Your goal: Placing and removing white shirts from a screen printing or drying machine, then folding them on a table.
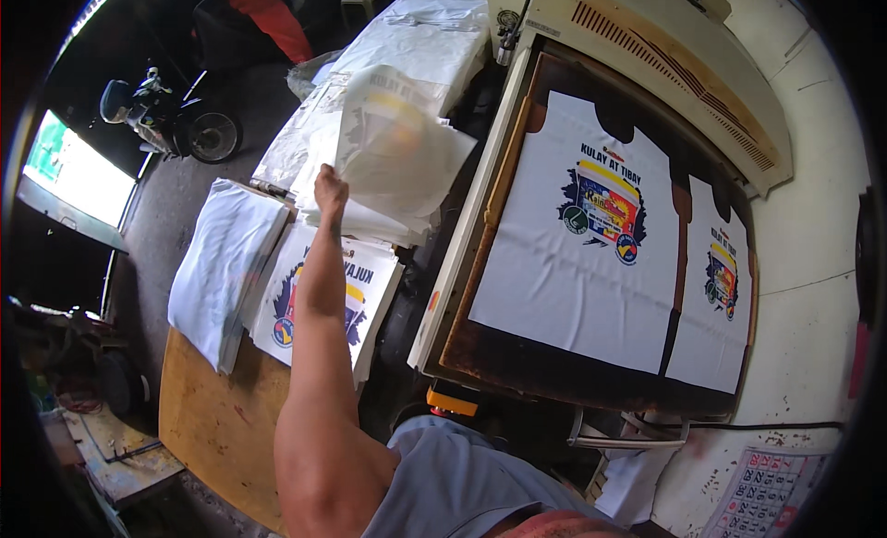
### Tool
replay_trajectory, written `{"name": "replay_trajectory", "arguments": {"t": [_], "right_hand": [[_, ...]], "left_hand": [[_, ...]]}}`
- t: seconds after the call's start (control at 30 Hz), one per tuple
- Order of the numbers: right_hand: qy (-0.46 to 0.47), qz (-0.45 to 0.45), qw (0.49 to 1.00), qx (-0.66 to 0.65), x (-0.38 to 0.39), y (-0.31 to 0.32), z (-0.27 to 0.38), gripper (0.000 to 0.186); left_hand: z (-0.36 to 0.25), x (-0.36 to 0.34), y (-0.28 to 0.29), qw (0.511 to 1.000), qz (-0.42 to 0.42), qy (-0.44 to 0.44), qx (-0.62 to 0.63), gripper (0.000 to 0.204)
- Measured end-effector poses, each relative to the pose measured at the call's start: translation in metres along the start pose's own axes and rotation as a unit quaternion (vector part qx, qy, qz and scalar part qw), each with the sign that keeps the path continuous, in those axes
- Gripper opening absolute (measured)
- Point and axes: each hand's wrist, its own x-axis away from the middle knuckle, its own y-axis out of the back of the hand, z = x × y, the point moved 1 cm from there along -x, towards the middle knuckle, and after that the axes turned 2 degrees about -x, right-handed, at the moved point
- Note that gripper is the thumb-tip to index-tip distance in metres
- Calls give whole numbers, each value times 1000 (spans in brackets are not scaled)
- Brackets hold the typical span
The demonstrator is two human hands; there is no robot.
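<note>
My left hand (331,189) pinches the near edge of a thin white transfer paper sheet (377,122), which curves upward and shows a faded, mirrored design. Beneath the raised sheet lies a loose pile of similar papers (450,164). Closer to me, under my forearm, is a stack of printed sheets (362,265) with a bold colourful reversed design. To its left sits a stack of folded white cloth (222,265). On the heat press bed at right lie two white fabric panels, one large (536,288) and one narrower (704,353), each bearing the colourful print. My right hand is out of view.
The open heat press (647,67) has its beige housing at the upper right. A wooden table (208,418) holds the stacks, and a white-covered table (416,39) stretches beyond. A motorcycle (171,117) stands on the floor at far left. A calendar (762,492) shows at lower right.
</note>
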Motion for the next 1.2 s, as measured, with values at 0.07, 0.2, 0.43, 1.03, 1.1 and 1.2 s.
{"name": "replay_trajectory", "arguments": {"t": [0.07, 0.2, 0.43, 1.03, 1.1, 1.2], "right_hand": [[23, 24, 999, 2, -3, 10, 27, 40], [-152, 5, 987, -43, -43, 70, 66, 40], [-147, -47, 988, 20, -49, 93, 95, 30], [-164, -231, 959, 23, -75, 99, 97, 10], [-234, -340, 909, 57, -98, 121, 53, 16], [-245, -469, 847, 48, -141, 172, 5, 14]], "left_hand": [[28, -15, 3, 1000, -4, 20, -20, 19], [52, -33, 5, 991, 51, 89, -84, 24], [84, -47, -10, 990, 34, 24, -131, 26], [-119, 99, -62, 965, -34, -256, 46, 40], [-189, 171, -72, 921, 15, -334, 200, 34], [-285, 314, -69, 820, 233, -367, 372, 26]]}}
